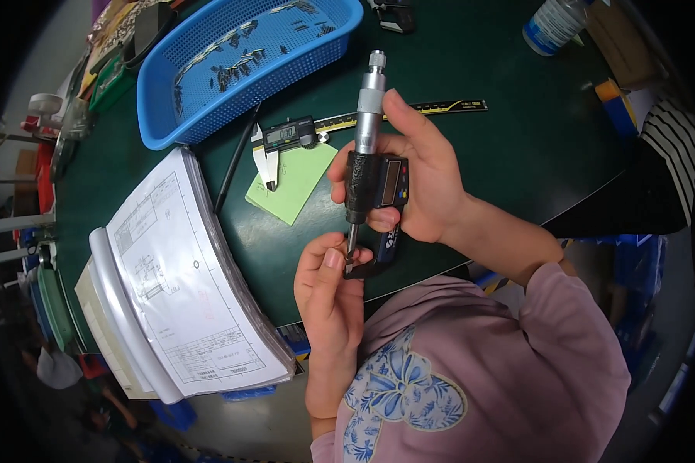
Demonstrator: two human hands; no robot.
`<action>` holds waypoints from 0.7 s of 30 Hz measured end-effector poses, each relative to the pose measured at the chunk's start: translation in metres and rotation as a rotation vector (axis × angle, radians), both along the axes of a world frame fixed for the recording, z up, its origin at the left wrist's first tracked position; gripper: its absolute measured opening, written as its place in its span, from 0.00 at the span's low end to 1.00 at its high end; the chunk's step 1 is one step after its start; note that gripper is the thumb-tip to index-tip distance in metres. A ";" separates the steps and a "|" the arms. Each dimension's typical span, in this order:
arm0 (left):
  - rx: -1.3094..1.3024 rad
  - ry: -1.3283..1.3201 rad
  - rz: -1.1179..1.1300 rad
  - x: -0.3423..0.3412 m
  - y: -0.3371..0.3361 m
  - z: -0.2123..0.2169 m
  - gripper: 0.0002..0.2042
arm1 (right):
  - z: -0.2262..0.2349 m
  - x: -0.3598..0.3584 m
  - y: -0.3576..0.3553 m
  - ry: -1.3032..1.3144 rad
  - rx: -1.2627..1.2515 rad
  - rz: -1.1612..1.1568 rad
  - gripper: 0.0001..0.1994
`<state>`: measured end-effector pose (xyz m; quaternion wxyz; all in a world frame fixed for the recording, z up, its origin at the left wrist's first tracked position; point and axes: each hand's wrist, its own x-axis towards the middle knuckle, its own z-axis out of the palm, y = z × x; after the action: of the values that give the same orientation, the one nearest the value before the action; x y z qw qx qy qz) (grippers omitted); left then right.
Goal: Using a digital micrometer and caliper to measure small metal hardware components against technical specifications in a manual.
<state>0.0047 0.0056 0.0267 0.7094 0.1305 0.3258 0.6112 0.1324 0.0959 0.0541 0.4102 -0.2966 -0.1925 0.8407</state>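
black and silver, the micrometer [359, 185] is held over the green surface [510, 85], right hand [434, 181] wrapped round its frame as if to steady it, left hand [330, 297] pinching perhaps a tiny part [349, 262] by its lower end.

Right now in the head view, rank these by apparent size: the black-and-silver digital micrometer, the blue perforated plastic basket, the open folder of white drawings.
1. Folder
2. Basket, cropped by the top edge
3. Micrometer, partly covered, yet clearly smallest
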 end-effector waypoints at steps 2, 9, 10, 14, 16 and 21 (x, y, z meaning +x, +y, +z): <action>0.012 -0.006 -0.009 -0.001 0.001 -0.002 0.09 | -0.002 0.000 0.001 -0.012 0.019 0.010 0.35; 0.023 0.153 0.122 0.002 -0.004 0.003 0.12 | 0.003 -0.005 -0.003 -0.002 0.062 -0.075 0.32; 0.031 0.168 0.117 0.005 -0.004 0.001 0.14 | 0.002 -0.003 -0.004 0.012 0.121 -0.068 0.33; 0.118 0.209 0.175 0.011 -0.008 -0.005 0.12 | 0.010 -0.005 -0.012 -0.054 0.209 -0.132 0.32; 0.129 0.218 0.206 0.013 -0.010 -0.005 0.12 | 0.010 -0.006 -0.014 -0.103 0.253 -0.135 0.32; 0.219 0.365 0.296 0.018 -0.010 -0.007 0.11 | 0.014 -0.011 -0.017 -0.151 0.298 -0.179 0.31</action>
<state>0.0225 -0.0048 0.0201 0.5231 0.2655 0.3960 0.7064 0.1213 0.0787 0.0676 0.5069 -0.3109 -0.3181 0.7384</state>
